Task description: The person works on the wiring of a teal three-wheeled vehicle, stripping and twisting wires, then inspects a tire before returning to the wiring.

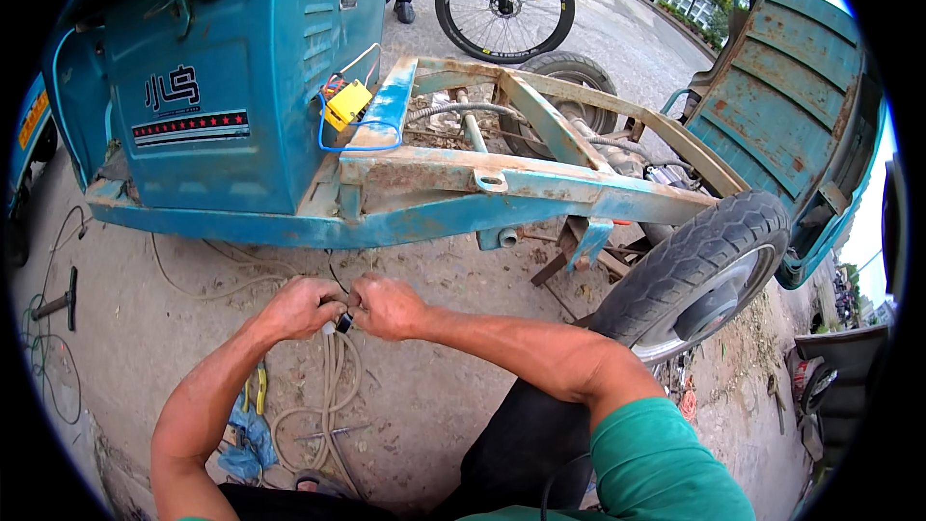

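My left hand (307, 310) and my right hand (388, 307) meet above the ground in front of the blue vehicle frame, fingers closed in a pinch. Between the fingertips shows a small black piece (344, 322), too small to name. Just below it a white end piece sits at the top of a looped beige cable (331, 376), which hangs to the ground from my left fingers. A thin dark wire (337, 275) sticks up past my hands. My fingers partly hide what they grip.
A blue cargo tricycle body (222, 164) stands ahead, its rusty frame (569, 188) bare, with a wheel (699, 280) at right. A yellow box (347, 106) with wires rests on it. Yellow-handled pliers (261, 386), a blue plastic bag (253, 439) and a hammer (60, 305) lie left.
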### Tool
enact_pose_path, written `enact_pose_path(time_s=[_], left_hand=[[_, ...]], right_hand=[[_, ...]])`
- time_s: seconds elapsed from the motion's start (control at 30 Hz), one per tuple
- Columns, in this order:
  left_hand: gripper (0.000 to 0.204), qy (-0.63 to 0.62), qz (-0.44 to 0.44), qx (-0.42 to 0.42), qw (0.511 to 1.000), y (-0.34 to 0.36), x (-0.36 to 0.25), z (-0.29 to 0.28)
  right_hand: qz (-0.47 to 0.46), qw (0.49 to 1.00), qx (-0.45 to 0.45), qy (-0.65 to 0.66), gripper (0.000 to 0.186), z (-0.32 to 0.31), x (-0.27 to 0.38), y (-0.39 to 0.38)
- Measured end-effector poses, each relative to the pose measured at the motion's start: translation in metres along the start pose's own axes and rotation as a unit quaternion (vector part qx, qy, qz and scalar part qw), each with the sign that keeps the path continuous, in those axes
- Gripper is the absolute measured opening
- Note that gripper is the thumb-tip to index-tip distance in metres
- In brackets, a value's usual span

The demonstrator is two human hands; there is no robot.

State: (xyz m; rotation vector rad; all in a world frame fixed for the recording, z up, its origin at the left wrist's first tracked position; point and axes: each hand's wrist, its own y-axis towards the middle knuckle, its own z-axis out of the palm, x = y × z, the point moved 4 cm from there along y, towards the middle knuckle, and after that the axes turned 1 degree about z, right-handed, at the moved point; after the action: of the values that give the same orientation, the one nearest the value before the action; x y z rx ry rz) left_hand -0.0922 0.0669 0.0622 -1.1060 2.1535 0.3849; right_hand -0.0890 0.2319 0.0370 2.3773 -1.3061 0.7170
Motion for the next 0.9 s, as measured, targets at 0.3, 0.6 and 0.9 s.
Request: enact_pose_path(time_s=[0.3,0.6,0.9], left_hand=[[0.019,-0.032,-0.046,-0.028,0.998,-0.002,0.003,-0.001],[0.013,-0.087,-0.062,-0.056,0.993,0.005,-0.006,0.001],[0.009,-0.090,-0.010,-0.058,0.994,0.009,-0.018,0.004]], right_hand=[[0.051,0.997,0.036,0.055,0.024,-0.005,0.002,0.004],[0.015,0.999,-0.031,-0.037,0.022,0.001,-0.005,0.007],[0.058,0.998,-0.011,0.025,0.025,-0.009,-0.005,-0.001]])
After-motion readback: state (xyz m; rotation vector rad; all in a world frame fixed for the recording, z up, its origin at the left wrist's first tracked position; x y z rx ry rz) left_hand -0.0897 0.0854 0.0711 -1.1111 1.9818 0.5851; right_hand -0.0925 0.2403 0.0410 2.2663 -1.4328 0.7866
